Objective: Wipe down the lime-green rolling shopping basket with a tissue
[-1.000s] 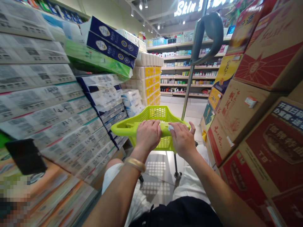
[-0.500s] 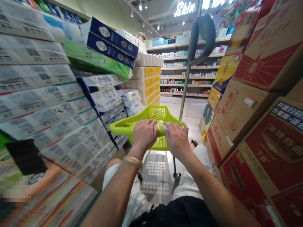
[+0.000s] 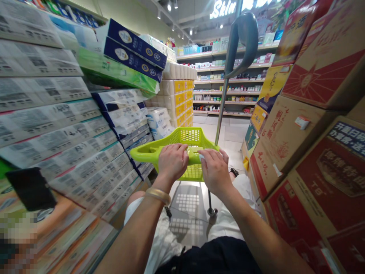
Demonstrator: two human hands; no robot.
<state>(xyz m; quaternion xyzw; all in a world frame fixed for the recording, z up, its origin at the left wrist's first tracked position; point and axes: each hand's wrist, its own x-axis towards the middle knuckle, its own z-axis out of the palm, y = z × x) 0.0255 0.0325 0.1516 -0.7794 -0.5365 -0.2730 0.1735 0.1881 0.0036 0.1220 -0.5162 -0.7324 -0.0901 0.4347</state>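
Observation:
Directly ahead of me is a lime-green plastic shopping cart (image 3: 144,154) with a perforated basket. My left hand (image 3: 173,160) is closed over the left part of its handle bar, knuckles up, with a gold-coloured bangle (image 3: 158,196) on the wrist. My right hand (image 3: 214,166) wraps the right part of the same bar, a small gap apart from the left. The palms and the undersides of the fingers are hidden. A metal pole (image 3: 221,110) with a grey loop handle (image 3: 242,43) rises from the cart's right side.
Stacked tissue packs (image 3: 57,125) wall the left side, with a dark flat object (image 3: 31,188) low down. Cardboard cartons (image 3: 288,133) line the right. Between them a tiled floor (image 3: 211,131) leads to stocked shelves (image 3: 228,82) at the back.
My hands have shifted very slightly apart on the bar, the left one leftward and the right one rightward. The cart and the surroundings look nearly the same.

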